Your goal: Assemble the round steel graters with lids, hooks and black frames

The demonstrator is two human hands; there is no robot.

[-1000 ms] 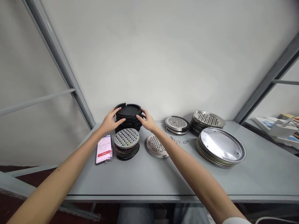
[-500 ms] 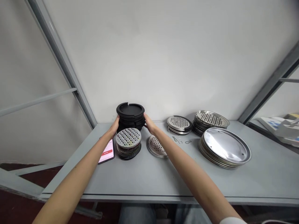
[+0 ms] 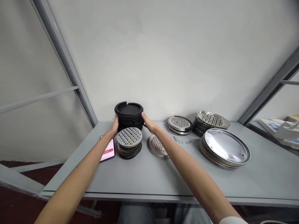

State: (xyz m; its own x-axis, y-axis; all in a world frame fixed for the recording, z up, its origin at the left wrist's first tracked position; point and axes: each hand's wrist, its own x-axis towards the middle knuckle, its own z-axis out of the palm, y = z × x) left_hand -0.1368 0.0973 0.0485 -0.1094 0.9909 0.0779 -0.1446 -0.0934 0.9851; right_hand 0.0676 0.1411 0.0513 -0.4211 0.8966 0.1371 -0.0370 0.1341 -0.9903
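Observation:
A stack of round black plastic rings (image 3: 128,109) with notched rims stands at the back of the table. My left hand (image 3: 114,125) and my right hand (image 3: 147,122) press against its opposite sides, with the fingers partly hidden behind it. In front of the black stack sits a stack of perforated metal grater discs (image 3: 129,137), close to my left forearm. A pink-screened phone (image 3: 108,151) lies under that forearm, partly covered. A single round grater plate (image 3: 157,147) lies just below my right forearm.
To the right are an oval grater set (image 3: 179,123), a stack of grater plates (image 3: 211,120), small metal clips (image 3: 181,142) and a pile of steel lids (image 3: 225,147). The grey table (image 3: 149,183) meets a white wall behind, with metal frame bars (image 3: 63,59) on the left.
My hands have moved from the top of the black stack down to its sides. My fingers no longer spread over its upper ring, and the camera view has shifted slightly.

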